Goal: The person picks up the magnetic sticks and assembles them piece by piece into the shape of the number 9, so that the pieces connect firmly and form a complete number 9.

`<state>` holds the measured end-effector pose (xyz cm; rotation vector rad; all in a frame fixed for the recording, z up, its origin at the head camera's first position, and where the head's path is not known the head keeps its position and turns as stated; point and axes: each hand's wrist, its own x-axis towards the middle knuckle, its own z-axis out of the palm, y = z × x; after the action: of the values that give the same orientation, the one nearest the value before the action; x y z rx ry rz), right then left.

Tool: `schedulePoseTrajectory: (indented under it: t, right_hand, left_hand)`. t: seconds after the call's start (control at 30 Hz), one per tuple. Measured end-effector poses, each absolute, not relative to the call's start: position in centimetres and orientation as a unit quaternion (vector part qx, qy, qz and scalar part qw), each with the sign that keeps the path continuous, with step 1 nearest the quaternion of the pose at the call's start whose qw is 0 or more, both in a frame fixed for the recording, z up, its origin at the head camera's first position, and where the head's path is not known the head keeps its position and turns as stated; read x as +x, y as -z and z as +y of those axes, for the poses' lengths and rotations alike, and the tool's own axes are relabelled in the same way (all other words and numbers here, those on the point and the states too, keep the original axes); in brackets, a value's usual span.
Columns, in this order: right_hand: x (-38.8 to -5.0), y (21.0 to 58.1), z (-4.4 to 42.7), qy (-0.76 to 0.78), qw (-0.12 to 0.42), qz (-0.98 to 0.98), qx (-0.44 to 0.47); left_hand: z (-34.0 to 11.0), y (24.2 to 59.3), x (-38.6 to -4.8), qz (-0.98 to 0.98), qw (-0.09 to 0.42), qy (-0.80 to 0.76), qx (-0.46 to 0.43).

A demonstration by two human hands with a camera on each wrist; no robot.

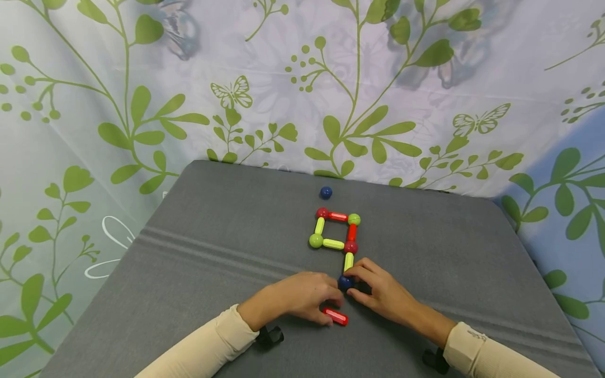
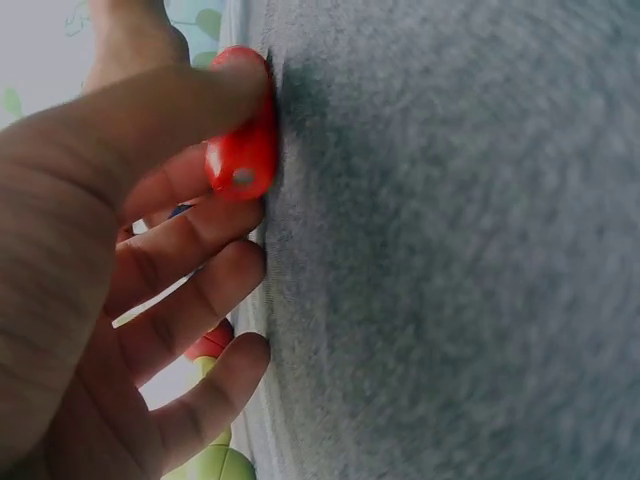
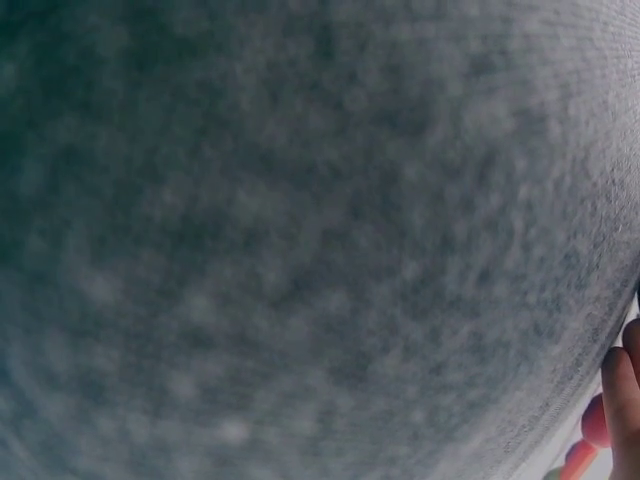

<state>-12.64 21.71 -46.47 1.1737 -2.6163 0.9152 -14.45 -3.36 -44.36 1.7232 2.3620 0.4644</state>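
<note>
A square of magnetic rods and balls lies flat on the grey surface, with red balls and green balls (image 1: 315, 240) at its corners. From its near red ball (image 1: 351, 247), a yellow-green rod (image 1: 348, 261) runs down to a dark blue ball (image 1: 346, 283). My right hand (image 1: 389, 295) holds that blue ball between thumb and fingers; only its fingertips (image 3: 620, 395) show at the right wrist view's edge. Nearer to me, my left hand (image 1: 304, 296) pinches a red magnetic rod (image 1: 336, 316), the thumb lying over the rod (image 2: 245, 155) in the left wrist view.
Beyond the square, a second blue ball (image 1: 326, 192) sits alone. The grey padded surface (image 1: 212, 220) has creases across it and ends at a leaf-patterned curtain (image 1: 283, 105). Dark wrist straps (image 1: 270, 336) are on both sleeves.
</note>
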Motion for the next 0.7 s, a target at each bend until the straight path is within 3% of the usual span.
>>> schedulePoseTrajectory:
  t: [0.7]
  right_hand:
    - [-12.5,46.3,21.6,-0.307,0.061,-0.869,0.384]
  left_hand:
    - [-5.7,44.0,-17.6,0.849,0.061,-0.212,0.481]
